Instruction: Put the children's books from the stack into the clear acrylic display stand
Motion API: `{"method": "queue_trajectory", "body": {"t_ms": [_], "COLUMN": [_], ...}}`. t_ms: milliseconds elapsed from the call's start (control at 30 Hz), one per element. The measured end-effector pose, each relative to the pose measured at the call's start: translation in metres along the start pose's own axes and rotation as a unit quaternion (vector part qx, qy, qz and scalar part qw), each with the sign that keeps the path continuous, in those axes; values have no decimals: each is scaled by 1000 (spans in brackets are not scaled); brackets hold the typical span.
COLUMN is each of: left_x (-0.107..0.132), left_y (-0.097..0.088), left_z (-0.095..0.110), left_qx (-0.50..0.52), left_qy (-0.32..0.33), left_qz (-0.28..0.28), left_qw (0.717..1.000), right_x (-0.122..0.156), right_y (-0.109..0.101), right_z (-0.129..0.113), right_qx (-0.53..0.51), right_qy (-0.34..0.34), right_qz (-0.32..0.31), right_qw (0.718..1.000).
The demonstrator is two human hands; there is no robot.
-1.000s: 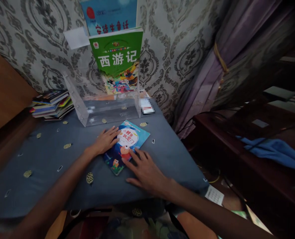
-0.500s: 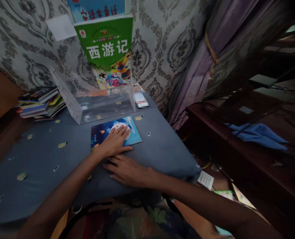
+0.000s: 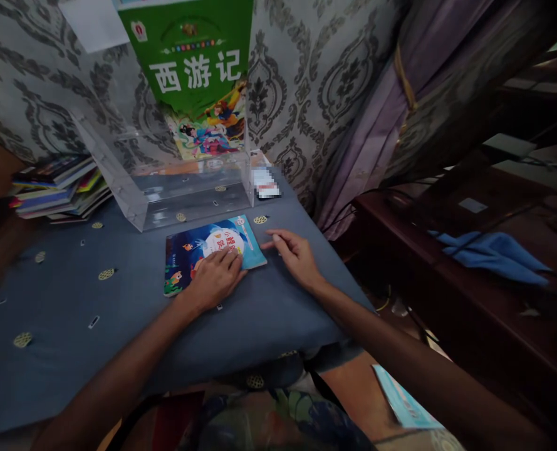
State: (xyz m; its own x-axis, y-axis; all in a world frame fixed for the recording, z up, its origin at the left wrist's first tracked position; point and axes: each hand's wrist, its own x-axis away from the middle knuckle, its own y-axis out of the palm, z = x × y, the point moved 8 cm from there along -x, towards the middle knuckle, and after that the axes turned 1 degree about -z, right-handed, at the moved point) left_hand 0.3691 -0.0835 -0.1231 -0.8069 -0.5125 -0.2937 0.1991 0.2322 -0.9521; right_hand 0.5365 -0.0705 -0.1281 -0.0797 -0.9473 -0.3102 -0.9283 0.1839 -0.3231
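A blue picture book (image 3: 184,250) with a white circle and orange fish on its cover lies closed on the cloth-covered table. My left hand (image 3: 216,274) rests on the lower middle of the cover with its fingers laid flat, hiding part of the picture. Just off the book's right edge is my right hand (image 3: 296,255), index finger stretched toward the corner and the other fingers loosely bent. It holds nothing that I can see. Behind the book stands a clear acrylic rack (image 3: 141,213), with a green book (image 3: 198,75) upright in it.
On the table's left is a stack of books (image 3: 62,188). A partly blurred-out card or phone-like item (image 3: 265,181) sits beside the rack. A dark red desk with a blue cloth (image 3: 494,254) stands to the right. Another light-blue book (image 3: 405,398) lies low at the right.
My right hand has moved from the table below the book to its right edge. My left hand has slid slightly down the cover, uncovering more of it. The view has tilted downward.
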Motion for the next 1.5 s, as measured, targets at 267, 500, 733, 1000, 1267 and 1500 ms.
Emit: {"method": "queue_trajectory", "body": {"t_ms": [267, 500, 733, 1000, 1267, 1500], "left_x": [-3, 0, 4, 24, 56, 50], "left_y": [0, 3, 5, -1, -4, 14], "left_z": [2, 0, 1, -16, -49, -116], "left_qx": [-10, 22, 12, 92, 118, 110], "left_qy": [-7, -18, -16, -36, -87, -213], "left_qz": [10, 10, 7, -33, -57, -91], "left_qw": [1000, 1000, 1000, 995, 988, 967], "right_x": [6, 8, 12, 14, 13, 17], "right_y": [4, 4, 15, 19, 21, 26], "right_z": [1, -3, -11, -13, -13, -19], "right_qx": [20, 29, 85, 158, 160, 198], "right_qy": [4, -8, -53, -83, -90, -160], "right_qz": [-21, -21, -79, -87, -92, -86], "right_qw": [1000, 999, 992, 980, 979, 963]}}
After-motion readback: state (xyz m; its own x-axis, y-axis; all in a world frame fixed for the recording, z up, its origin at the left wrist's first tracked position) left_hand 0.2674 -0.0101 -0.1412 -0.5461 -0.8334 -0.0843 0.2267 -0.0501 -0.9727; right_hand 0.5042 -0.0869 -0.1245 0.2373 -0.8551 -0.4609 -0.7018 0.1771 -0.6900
